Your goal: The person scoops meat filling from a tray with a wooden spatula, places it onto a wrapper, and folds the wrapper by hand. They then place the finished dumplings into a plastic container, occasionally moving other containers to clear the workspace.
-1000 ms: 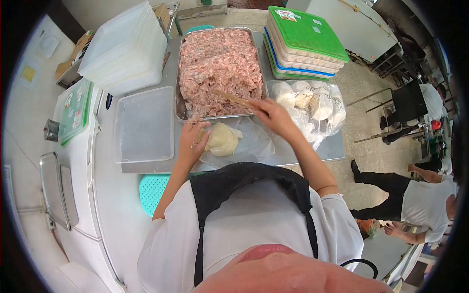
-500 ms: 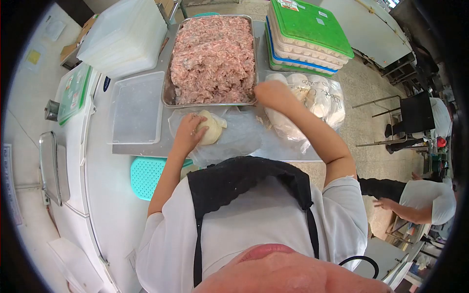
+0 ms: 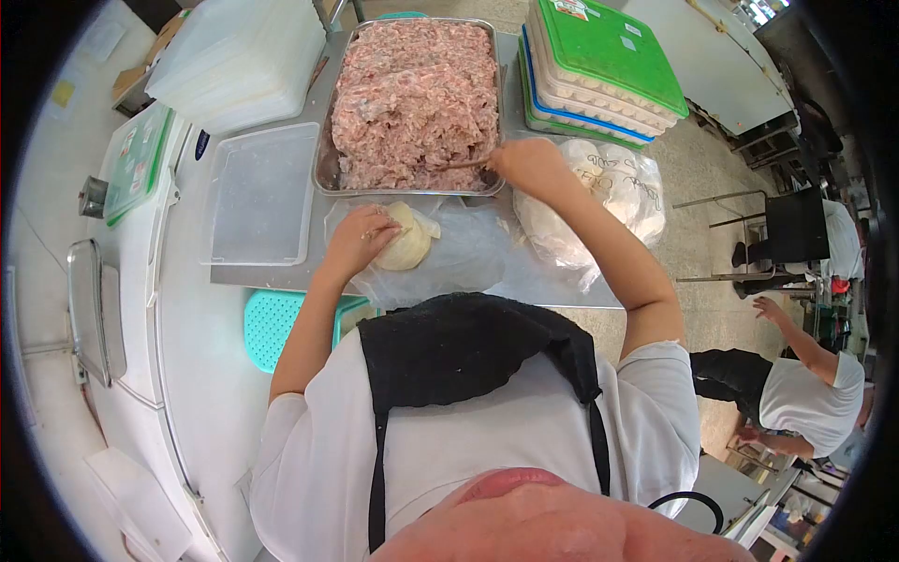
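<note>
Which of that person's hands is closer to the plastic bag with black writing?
Right. The right hand, gripping a thin stick, is close by the left side of the plastic bag. The left hand is farther off, at the pale dough-like mound.

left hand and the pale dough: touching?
Touching. The head view shows the left hand with its fingers lying over the left side of the pale dough, no gap between them.

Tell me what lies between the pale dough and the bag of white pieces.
In the head view, a clear plastic sheet lies between the dough and bag.
</note>
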`<state>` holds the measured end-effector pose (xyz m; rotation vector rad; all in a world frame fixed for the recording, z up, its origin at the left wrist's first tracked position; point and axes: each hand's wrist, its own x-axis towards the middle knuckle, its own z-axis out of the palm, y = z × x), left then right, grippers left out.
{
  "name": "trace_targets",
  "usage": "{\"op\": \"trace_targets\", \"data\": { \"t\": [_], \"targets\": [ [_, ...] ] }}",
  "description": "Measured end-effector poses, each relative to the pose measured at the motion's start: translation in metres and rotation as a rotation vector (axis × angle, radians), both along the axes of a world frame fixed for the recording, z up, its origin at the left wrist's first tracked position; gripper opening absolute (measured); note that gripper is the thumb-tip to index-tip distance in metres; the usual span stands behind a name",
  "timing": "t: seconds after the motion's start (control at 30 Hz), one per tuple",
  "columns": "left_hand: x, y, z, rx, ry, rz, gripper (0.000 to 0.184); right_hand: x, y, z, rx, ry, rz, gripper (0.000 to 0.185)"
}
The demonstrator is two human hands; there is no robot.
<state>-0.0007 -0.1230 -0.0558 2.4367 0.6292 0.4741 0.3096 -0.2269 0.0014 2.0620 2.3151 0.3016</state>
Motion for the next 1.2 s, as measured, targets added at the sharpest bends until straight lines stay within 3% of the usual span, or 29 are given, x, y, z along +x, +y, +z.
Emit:
{"op": "trace_targets", "data": {
  "t": [0.13, 0.23, 0.3, 0.67, 0.77, 0.9, 1.03, 1.13, 1.2],
  "targets": [
    [-0.002, 0.011, 0.006, -0.023, -0.030, -0.049, 0.013, -0.015, 0.003, 0.006, -0.091, 0.015, -0.076, 0.016],
    [-0.003, 0.014, 0.006, -0.054, -0.031, -0.061, 0.017, -0.013, 0.005, 0.016, 0.141, 0.056, -0.033, 0.015],
    [-0.002, 0.014, 0.006, -0.035, 0.003, -0.119, 0.020, -0.014, 0.006, 0.002, -0.083, -0.041, -0.109, 0.015],
    [-0.009, 0.014, 0.001, 0.042, -0.025, -0.213, 0.026, -0.038, -0.017, -0.035, -0.040, 0.066, -0.123, 0.015],
    [-0.014, 0.019, 0.010, -0.108, -0.164, -0.127, 0.025, -0.039, -0.020, -0.034, -0.031, 0.107, -0.114, 0.014],
    [-0.031, 0.037, 0.043, 0.205, -0.402, 0.273, 0.024, -0.042, -0.018, -0.034, -0.017, 0.150, -0.130, 0.014],
    [-0.092, 0.083, 0.060, 0.538, -0.455, 0.648, 0.028, -0.036, -0.016, -0.034, -0.025, 0.109, -0.086, 0.015],
    [-0.137, 0.099, 0.076, 0.510, -0.473, 0.914, 0.028, -0.035, -0.015, -0.032, -0.047, 0.167, -0.089, 0.017],
    [-0.166, 0.110, 0.083, 0.452, -0.539, 0.997, 0.027, -0.039, -0.014, -0.017, -0.031, 0.405, -0.252, 0.016]
  ]
}}
